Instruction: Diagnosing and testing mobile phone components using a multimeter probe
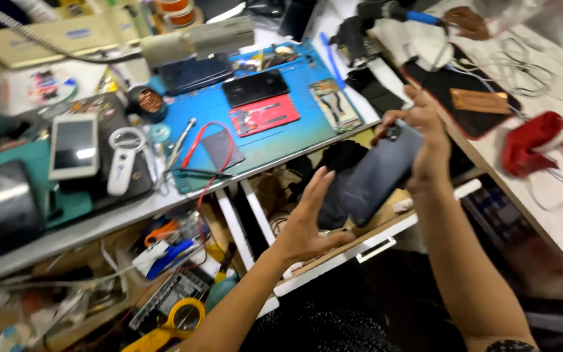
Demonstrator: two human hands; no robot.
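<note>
My right hand [425, 140] grips the top end of a dark grey smartphone [376, 176], held back-side up and tilted over an open drawer [373, 244]. Just below the phone's lower end is my left hand [307, 218], fingers spread and palm up, apparently not gripping it. Behind the hands a blue work mat [275, 140] lies on the white bench, carrying a black phone [255, 88], a red opened phone body [265, 115] and a small dark panel [223, 148] with red and black leads.
A white phone [73, 145] and a white magnifier [122, 163] lie left of the mat. A second open drawer [118, 287] at lower left holds tools and a yellow meter [171, 322]. A red tool [532, 140] and cables lie on the right bench, and a soldering iron [405, 14] at the top.
</note>
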